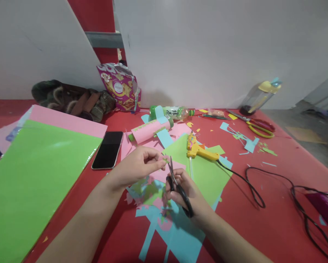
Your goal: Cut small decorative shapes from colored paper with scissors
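My left hand (142, 163) pinches a small scrap of green paper (166, 160) between thumb and fingertips. Black-handled scissors (183, 195) are in my right hand (189, 190), with fingers through the loops and the blades slightly apart, pointing up beside the scrap. Whether the blades touch the paper I cannot tell. Below both hands lie cut pieces of pink, green and blue paper (180, 237). Just beyond them rests a pink paper-wrapped roll (151, 130) with green edging. A yellow glue gun (203, 150) lies on a green sheet (211, 175) to the right.
A phone (108, 150) and large green sheets (43, 175) lie left on the red table (243, 226). At the back are a snack bag (121, 87), a plastic bottle (172, 112) and a clear bottle (258, 98). Larger scissors (258, 126) and a black cord (276, 171) occupy the right.
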`<state>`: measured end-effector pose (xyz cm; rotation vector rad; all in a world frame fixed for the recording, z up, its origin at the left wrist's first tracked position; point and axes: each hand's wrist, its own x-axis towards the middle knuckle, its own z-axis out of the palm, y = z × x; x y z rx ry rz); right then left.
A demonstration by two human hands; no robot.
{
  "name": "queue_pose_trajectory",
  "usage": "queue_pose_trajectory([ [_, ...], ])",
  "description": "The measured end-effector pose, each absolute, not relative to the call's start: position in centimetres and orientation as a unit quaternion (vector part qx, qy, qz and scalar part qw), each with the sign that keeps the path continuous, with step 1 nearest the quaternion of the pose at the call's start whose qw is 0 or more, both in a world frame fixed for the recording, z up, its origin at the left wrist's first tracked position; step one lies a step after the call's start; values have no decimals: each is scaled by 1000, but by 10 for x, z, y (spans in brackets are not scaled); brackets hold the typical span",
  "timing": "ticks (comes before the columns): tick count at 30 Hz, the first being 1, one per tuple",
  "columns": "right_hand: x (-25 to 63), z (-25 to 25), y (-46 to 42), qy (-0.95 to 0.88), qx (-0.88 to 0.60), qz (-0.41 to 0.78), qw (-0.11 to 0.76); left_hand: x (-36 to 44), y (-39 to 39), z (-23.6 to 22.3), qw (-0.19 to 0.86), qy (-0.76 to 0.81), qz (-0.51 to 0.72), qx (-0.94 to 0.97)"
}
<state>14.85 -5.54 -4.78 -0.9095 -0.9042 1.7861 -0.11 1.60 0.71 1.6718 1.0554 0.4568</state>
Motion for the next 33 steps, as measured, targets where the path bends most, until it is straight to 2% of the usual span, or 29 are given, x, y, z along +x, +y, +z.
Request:
queue_pose_trajectory([
  [33, 152, -58, -54, -421, -324, 715, 455, -2, 19, 7, 624, 388, 166, 658],
])
